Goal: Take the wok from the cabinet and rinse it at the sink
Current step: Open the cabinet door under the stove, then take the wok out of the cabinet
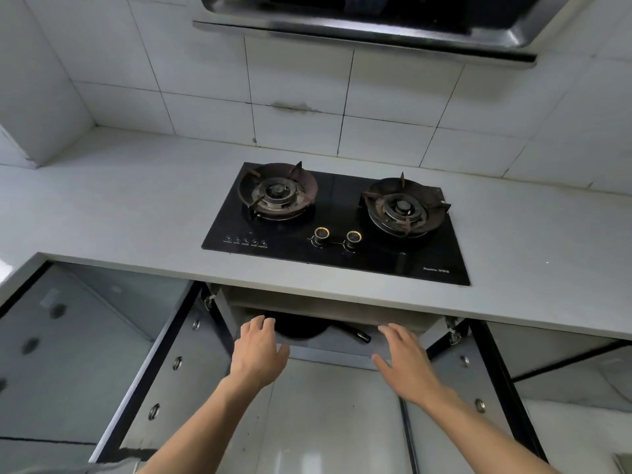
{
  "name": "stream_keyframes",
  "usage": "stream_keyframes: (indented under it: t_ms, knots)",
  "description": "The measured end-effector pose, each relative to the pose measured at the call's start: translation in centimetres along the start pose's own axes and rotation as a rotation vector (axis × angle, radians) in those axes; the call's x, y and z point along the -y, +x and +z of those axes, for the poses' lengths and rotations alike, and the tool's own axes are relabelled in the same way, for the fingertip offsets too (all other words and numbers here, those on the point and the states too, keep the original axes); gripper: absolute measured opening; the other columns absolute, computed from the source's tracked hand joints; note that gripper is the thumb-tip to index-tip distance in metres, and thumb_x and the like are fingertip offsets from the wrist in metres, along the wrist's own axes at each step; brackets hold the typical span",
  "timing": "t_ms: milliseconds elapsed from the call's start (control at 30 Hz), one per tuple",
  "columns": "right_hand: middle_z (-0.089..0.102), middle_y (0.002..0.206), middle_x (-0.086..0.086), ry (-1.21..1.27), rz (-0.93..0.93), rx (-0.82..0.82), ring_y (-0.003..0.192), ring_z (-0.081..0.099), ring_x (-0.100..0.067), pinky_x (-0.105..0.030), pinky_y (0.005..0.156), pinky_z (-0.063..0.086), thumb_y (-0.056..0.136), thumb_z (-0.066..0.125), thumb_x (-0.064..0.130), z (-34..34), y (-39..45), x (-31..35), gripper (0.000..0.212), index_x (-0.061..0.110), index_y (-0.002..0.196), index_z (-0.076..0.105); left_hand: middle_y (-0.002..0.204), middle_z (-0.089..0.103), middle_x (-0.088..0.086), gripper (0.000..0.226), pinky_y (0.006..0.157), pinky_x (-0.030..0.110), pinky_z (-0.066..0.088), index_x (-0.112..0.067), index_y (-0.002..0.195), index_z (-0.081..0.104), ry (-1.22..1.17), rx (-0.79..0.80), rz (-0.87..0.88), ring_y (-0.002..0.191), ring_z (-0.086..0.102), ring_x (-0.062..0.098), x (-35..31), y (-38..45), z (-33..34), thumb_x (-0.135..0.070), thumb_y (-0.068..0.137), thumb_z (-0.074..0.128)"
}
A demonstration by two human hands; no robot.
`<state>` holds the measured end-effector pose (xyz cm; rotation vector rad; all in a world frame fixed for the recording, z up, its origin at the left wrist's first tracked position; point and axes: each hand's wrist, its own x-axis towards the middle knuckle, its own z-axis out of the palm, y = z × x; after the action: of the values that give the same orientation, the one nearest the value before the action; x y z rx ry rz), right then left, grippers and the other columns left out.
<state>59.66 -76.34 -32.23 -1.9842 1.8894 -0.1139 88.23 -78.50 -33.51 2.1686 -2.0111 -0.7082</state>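
Your two hands reach toward the open cabinet [328,323] under the stove. Your left hand [258,350] is flat and spread, palm down, with the fingers straight; it holds nothing, and its fingertips are right at the edge of the black wok [297,326]. Your right hand [405,357] is also spread wide with straight fingers and holds nothing; it hangs near the cabinet opening, to the right of the wok handle [355,334]. The wok sits inside the cabinet on the shelf, in the dark just under the grey surface [136,206]. Only part of it shows. Its long black handle points out to the right, toward your right hand, but does not touch it. Both cabinet doors are swung open, the left door [164,371] on one side and the right door [478,388] on the other. On the surface above sits a black gas stove [335,251] with two burners and two round knobs. A steel hood [376,29] hangs over it against the white tile wall [301,83].
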Motion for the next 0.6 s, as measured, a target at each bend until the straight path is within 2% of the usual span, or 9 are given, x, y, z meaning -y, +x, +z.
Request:
stream_keyframes:
  t_ms: [300, 600]
  knots:
    - [0.030, 0.150, 0.001, 0.036, -0.027, 0.093, 0.139, 0.026, -0.017, -0.029, 0.113, 0.028, 0.097, 0.048, 0.038, 5.7, 4.0, -1.4, 0.056, 0.019, 0.146, 0.029, 0.148, 0.040, 0.002, 0.061, 0.107, 0.036, 0.039, -0.017, 0.144, 0.037, -0.009, -0.015, -0.055, 0.135, 0.035, 0.024, 2.5, 2.4, 5.1, -0.046, 0.093, 0.054]
    - [0.025, 0.154, 0.003, 0.019, -0.047, 0.133, 0.141, 0.023, -0.017, -0.031, 0.114, 0.028, 0.097, 0.045, 0.039, 19.6, 9.9, -7.0, 0.057, 0.020, 0.147, 0.027, 0.152, 0.035, 0.001, 0.063, 0.111, 0.036, 0.035, -0.019, 0.147, 0.033, 0.072, 0.022, -0.026, 0.138, 0.030, 0.024, 6.2, 7.8, 18.6, -0.048, 0.093, 0.052]
